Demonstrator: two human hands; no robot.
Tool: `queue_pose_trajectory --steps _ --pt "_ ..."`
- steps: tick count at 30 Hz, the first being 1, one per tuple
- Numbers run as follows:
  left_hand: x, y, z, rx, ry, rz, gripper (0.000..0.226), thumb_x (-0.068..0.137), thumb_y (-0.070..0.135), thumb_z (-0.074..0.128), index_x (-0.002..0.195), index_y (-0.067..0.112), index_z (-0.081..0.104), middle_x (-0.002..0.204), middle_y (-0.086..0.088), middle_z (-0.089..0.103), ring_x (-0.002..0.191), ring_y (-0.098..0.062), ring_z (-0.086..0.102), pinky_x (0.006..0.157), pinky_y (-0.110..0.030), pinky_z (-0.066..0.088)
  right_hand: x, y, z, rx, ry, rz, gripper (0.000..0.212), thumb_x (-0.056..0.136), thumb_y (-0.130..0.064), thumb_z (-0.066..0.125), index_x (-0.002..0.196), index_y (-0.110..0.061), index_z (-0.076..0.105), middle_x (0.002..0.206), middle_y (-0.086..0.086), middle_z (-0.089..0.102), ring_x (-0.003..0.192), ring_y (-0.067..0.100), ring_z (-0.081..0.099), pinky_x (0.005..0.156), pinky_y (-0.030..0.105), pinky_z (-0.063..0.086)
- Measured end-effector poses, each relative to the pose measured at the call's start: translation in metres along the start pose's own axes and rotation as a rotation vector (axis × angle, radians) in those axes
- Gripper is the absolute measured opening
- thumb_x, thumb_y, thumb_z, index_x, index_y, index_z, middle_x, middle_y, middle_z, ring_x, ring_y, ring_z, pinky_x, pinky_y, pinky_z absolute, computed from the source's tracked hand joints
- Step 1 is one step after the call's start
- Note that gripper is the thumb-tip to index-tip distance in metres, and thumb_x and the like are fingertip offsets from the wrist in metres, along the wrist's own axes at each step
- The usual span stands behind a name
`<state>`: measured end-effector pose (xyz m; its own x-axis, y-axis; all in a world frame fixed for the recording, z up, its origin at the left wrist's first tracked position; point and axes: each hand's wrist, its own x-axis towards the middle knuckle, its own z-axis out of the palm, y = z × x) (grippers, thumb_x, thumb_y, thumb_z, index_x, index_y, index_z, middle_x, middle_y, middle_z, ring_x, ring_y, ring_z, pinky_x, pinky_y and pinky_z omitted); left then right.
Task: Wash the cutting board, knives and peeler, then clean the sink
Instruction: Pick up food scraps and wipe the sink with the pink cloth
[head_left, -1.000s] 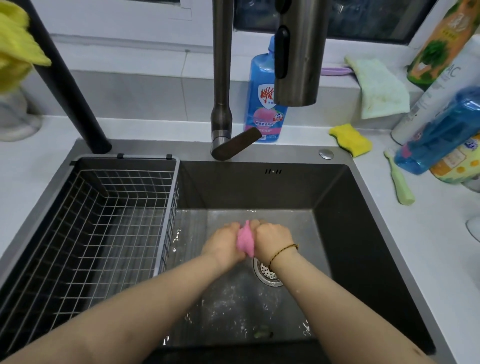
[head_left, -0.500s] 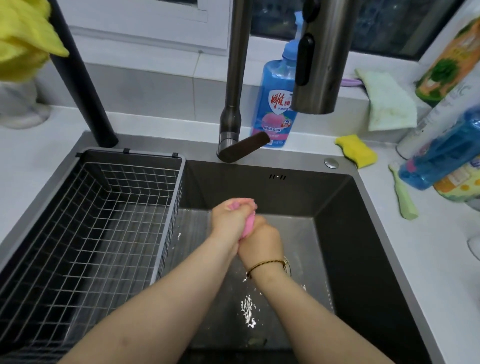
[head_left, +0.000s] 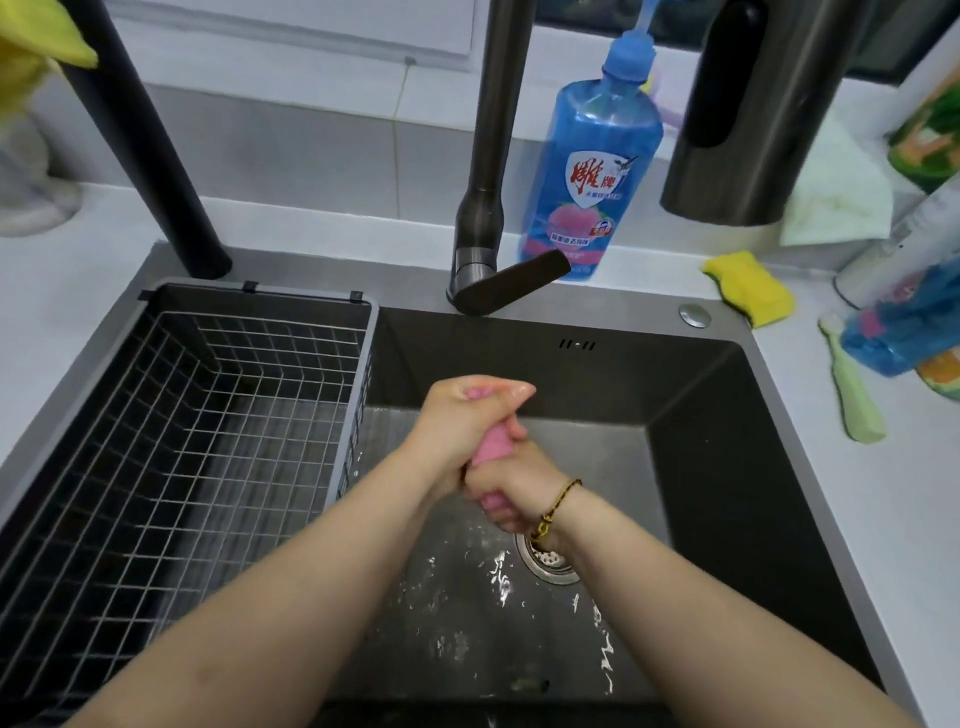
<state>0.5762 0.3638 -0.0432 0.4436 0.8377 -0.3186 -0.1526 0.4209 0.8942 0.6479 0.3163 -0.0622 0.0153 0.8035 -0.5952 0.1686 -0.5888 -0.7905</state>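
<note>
Over the dark sink (head_left: 727, 457), both hands wring a rolled pink cloth (head_left: 491, 446). My left hand (head_left: 462, 421) grips its upper end, fingers curled round it. My right hand (head_left: 511, 491), with a braided bracelet on the wrist, grips the lower end just above the drain strainer (head_left: 548, 564). Foam and water streaks lie on the sink floor. No cutting board, knife or peeler shows in the head view.
A wire basket (head_left: 182, 441) fills the sink's left half. The faucet (head_left: 485, 208) and its spray head (head_left: 748, 114) stand behind, beside a blue detergent bottle (head_left: 592, 171). A yellow sponge (head_left: 750, 288), green brush (head_left: 854, 400) and bottles sit on the right counter.
The hands went from side by side low over the drain to stacked, left above right, twisting the pink cloth. They rose a little toward the back wall.
</note>
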Motion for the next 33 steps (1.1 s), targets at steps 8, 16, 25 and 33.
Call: queue_pose_trajectory --steps 8,16,25,33 --pt "0.004 -0.003 -0.019 -0.052 -0.217 -0.171 0.032 0.096 0.033 0.032 0.096 0.021 0.061 0.041 0.004 0.055 0.046 -0.005 0.057 0.06 -0.019 0.049 0.004 0.014 0.002 -0.41 0.04 -0.322 0.024 0.059 -0.003 0.057 0.049 -0.017 0.041 0.036 -0.006 0.039 0.025 0.001 0.034 0.035 0.009 0.024" --pt "-0.018 -0.019 -0.045 0.041 -0.81 -0.709 0.087 0.042 0.05 0.087 0.115 0.02 0.051 0.108 0.001 0.067 0.097 -0.017 0.066 0.072 -0.038 0.058 -0.022 0.01 -0.035 -1.27 0.321 -0.922 0.018 0.071 -0.034 0.05 0.08 -0.018 0.051 0.058 -0.005 0.062 0.047 0.012 0.06 0.037 0.018 0.037" --pt "-0.042 -0.004 -0.018 0.3 -0.81 -0.651 0.027 0.074 0.017 0.075 0.093 0.009 0.056 0.072 0.005 0.069 0.065 -0.005 0.067 0.052 -0.016 0.053 -0.04 0.005 -0.04 -1.422 0.457 -1.481 0.014 0.091 -0.01 0.038 0.102 -0.008 0.046 0.092 0.007 0.073 0.058 0.018 0.063 0.05 0.024 0.051" --pt "-0.05 -0.004 0.004 0.926 -0.528 -0.453 0.025 0.083 0.004 0.052 0.064 0.016 0.044 0.035 0.011 0.039 0.034 -0.003 0.034 0.035 -0.013 0.023 -0.042 0.015 -0.033 -1.508 0.614 -1.423 0.01 0.093 -0.012 0.033 0.092 -0.014 0.043 0.064 -0.005 0.065 0.046 0.012 0.054 0.038 0.021 0.038"
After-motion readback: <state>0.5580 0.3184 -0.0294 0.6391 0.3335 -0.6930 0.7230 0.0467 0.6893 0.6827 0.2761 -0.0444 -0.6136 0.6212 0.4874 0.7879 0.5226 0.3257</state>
